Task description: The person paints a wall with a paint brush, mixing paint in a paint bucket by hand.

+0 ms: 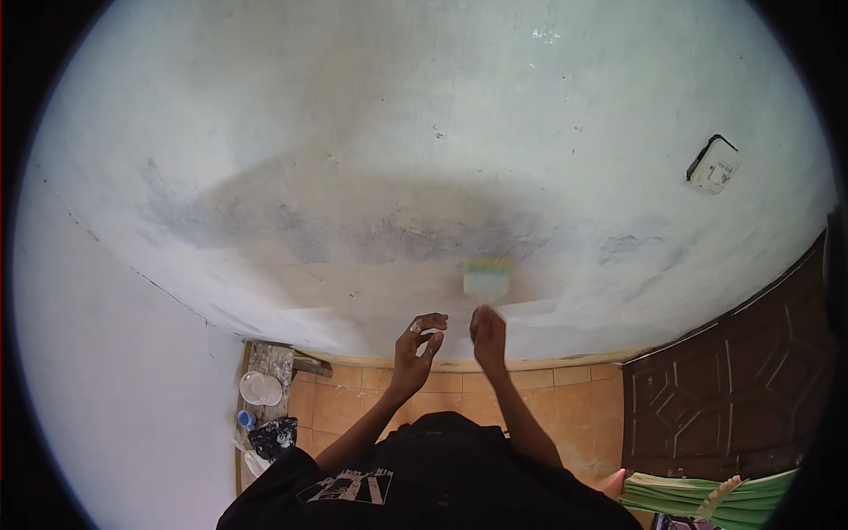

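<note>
My right hand (488, 334) is closed around the handle of a wide, pale paint scraper or brush (487, 277), blurred by motion, with a yellowish-green edge. Its head is up against or just before the whitish wall (371, 291); contact cannot be made out. To the left of it, my left hand (420, 349) is raised with fingers curved and apart, holding nothing, with white smears on the fingers. Grey rough patches and a shadow lie across the wall above both hands.
A switch plate (715, 168) hangs loose at the right of the wall. At lower left, a bench (271, 360) bears white lids (261, 389), a blue cup (246, 419) and a black bag (273, 437). A brown door (724, 397) and green curtain (707, 499) are at right.
</note>
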### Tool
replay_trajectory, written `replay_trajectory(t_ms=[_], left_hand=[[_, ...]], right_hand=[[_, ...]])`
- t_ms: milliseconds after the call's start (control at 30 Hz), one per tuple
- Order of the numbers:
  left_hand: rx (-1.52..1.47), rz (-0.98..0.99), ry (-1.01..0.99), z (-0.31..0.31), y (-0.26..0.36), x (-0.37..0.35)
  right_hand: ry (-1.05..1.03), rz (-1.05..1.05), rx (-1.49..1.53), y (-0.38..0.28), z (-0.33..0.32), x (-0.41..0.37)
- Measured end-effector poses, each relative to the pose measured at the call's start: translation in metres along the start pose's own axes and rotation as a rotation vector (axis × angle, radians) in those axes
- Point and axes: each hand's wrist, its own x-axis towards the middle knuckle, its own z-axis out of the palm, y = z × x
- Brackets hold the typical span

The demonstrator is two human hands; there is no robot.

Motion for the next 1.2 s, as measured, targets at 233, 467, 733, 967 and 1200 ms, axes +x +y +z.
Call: replay_trajectory(t_ms=[233, 467, 733, 967, 1200], left_hand=[[-0.026, -0.079, 0.037, 0.004, -0.013, -0.015], [0.084, 0.040, -0.009, 0.007, 0.004, -0.025], [0.077, -0.027, 0.093, -0.001, 0.007, -0.044], [0.160, 0.087, -0.080, 0.003, 0.009, -0.043], [0.168, 0.060, -0.079, 0.008, 0.002, -0.055]], right_hand=[[0.011, 0.023, 0.114, -0.076, -0.015, 0.006], [0.008, 0.009, 0.018, -0.009, -0.022, 0.021], [-0.179, 0.136, 0.002, 0.005, -0.051, -0.042], [-0.113, 0.045, 0.064, -0.048, -0.052, 0.032], [-0.027, 0.272, 0.188, 0.014, -0.026, -0.035]])
